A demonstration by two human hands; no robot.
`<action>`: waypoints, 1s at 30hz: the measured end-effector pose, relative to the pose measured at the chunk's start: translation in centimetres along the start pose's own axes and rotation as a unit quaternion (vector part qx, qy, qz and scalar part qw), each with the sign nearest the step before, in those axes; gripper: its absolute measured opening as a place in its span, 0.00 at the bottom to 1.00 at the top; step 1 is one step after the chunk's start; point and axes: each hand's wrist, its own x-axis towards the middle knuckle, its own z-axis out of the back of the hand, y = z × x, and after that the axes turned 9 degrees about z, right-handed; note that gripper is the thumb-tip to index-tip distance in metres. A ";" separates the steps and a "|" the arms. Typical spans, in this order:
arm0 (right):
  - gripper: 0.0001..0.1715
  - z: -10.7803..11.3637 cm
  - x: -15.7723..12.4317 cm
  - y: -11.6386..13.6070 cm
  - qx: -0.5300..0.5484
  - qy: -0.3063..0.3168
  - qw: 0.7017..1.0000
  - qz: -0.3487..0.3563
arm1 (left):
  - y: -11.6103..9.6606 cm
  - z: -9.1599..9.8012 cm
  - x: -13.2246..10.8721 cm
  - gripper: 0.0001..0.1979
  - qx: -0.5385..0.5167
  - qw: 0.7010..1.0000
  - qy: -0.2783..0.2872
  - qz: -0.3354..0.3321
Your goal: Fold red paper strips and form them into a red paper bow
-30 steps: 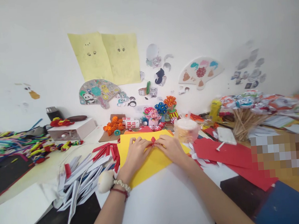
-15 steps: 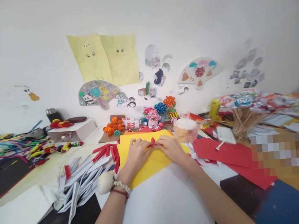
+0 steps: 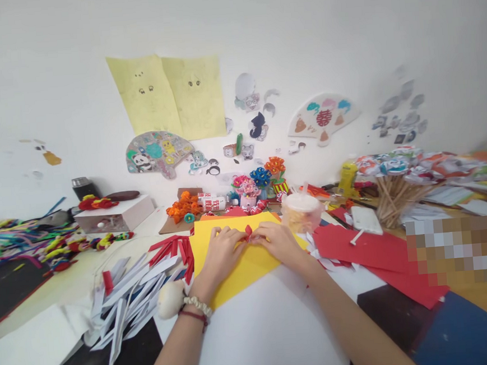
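A small folded piece of red paper (image 3: 248,230) is pinched between my two hands, its pointed tip sticking up. My left hand (image 3: 224,251), with a scrunchie and a red band at the wrist, holds it from the left with curled fingers. From the right, my right hand (image 3: 277,244) closes its fingertips on the same piece. Both hands are over yellow paper sheets (image 3: 238,284), and large white paper (image 3: 267,327) lies nearer to me.
Left of the sheets are white folded strips (image 3: 129,292) and red strips (image 3: 185,252). A lidded plastic cup (image 3: 302,211) stands behind my right hand. Red sheets (image 3: 371,251) and a white device (image 3: 367,219) lie right. Paper flowers (image 3: 261,176) stand by the wall.
The view has shifted slightly, so the surroundings appear a little further left. Both hands keep their grip on the red piece, with barely any finger movement.
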 end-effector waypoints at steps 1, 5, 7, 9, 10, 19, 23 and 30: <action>0.06 0.0 0.0 0.0 0.001 0.001 1.000 0.001 | 0.0 0.0 0.0 0.08 0.000 1.000 -0.001 0.000; 0.09 -0.2 0.0 0.0 -0.008 0.004 1.000 0.004 | 0.1 -0.1 0.0 0.09 0.000 1.000 -0.006 0.004; 0.09 -0.2 0.0 0.1 -0.010 0.007 1.000 0.007 | 0.1 -0.1 0.0 0.09 0.000 1.000 -0.007 0.005; 0.10 -0.1 0.0 0.2 -0.010 0.007 1.000 0.008 | 0.1 -0.1 0.0 0.08 -0.001 1.000 -0.008 0.006; 0.10 -0.1 0.0 0.2 -0.012 0.007 1.000 0.009 | 0.1 -0.1 0.0 0.08 -0.003 1.000 -0.007 0.006; 0.08 -0.4 0.2 0.9 -0.059 0.007 0.998 0.006 | 0.1 0.1 0.0 0.09 -0.013 1.000 0.007 0.006; 0.09 -0.6 0.2 0.9 -0.055 0.017 0.998 0.010 | 0.0 0.1 0.0 0.09 -0.011 1.000 0.010 0.009; 0.09 -0.6 0.1 0.6 -0.044 0.020 0.999 0.007 | -0.2 0.2 0.1 0.10 -0.008 1.000 0.013 0.010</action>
